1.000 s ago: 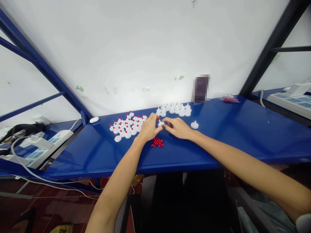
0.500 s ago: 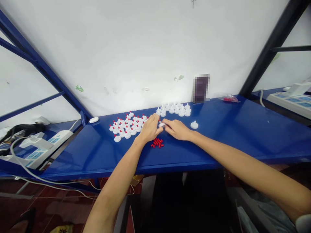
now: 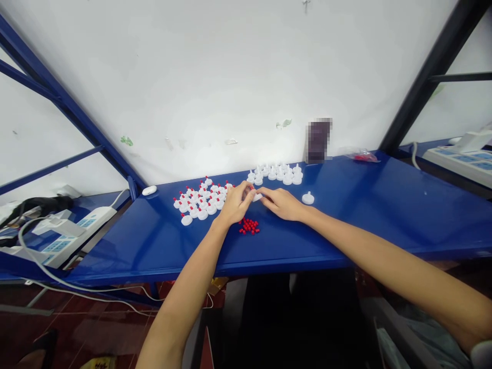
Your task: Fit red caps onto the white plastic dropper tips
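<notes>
My left hand (image 3: 237, 203) and my right hand (image 3: 283, 203) meet above the blue table, both closed on one white nozzle cap (image 3: 257, 197). Its spout end, with a bit of red showing, lies among my left fingers, which partly hide it. My right fingertips pinch the round white base. Just below my left hand is a pile of small red tip covers (image 3: 249, 226). To the left stand several white nozzle caps with red tips (image 3: 202, 200). Behind my hands are several plain white nozzle caps (image 3: 286, 177), and a single one (image 3: 308, 198) sits beyond my right wrist.
The blue table (image 3: 365, 215) runs along a white wall. A blurred dark rectangle (image 3: 318, 141) leans there, near a clear bag with red pieces (image 3: 362, 156). A small white case (image 3: 149, 190) lies at the left. Power strips (image 3: 73, 236) and cables are beyond the frame posts.
The fingers of my left hand have shifted around the spout, and the nozzle cap is tilted more. My right hand has barely moved.
</notes>
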Motion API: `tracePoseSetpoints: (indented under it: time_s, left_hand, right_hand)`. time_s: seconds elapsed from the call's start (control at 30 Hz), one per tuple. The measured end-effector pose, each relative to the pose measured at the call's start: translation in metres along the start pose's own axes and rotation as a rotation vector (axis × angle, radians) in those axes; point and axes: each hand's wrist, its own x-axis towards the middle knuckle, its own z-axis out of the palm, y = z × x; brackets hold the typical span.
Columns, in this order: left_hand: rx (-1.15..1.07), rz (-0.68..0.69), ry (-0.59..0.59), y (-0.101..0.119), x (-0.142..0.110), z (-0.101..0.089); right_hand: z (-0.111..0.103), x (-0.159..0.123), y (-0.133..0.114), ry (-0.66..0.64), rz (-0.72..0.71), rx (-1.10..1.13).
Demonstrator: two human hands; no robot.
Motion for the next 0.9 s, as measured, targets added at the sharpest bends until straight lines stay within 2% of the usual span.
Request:
tracePoseSetpoints:
  time_s: [0.13, 0.23, 0.33, 0.53, 0.63, 0.73, 0.83, 0.9]
  left_hand:
    - [-0.117, -0.08, 0.052, -0.002, 0.002, 0.003]
    - [-0.106, -0.115, 0.112, -0.006, 0.002, 0.003]
    - [0.014, -0.113, 0.152, -0.011, 0.002, 0.001]
    - [0.3, -0.029, 0.135, -0.018, 0.003, -0.008]
    - [0.371, -0.033, 0.123, -0.025, 0.003, -0.017]
    - [0.419, -0.079, 0.097, -0.033, 0.001, -0.025]
    - [0.402, -0.109, 0.098, -0.039, -0.002, -0.031]
    - [0.383, -0.119, 0.116, -0.04, -0.004, -0.034]
  right_hand:
    - [0.001, 0.0, 0.001, -0.008, 0.007, -0.02]
    - [-0.003, 0.0, 0.0, -0.016, 0.04, -0.087]
    - [-0.011, 0.001, -0.003, 0.005, 0.101, -0.231]
    - [-0.03, -0.004, 0.003, 0.067, 0.308, -0.613]
    - [-0.037, -0.009, 0.011, -0.028, 0.462, -0.697]
    - [-0.042, -0.011, 0.018, -0.164, 0.588, -0.622]
    - [-0.043, -0.011, 0.019, -0.288, 0.637, -0.536]
    - [-0.041, -0.01, 0.018, -0.308, 0.611, -0.493]
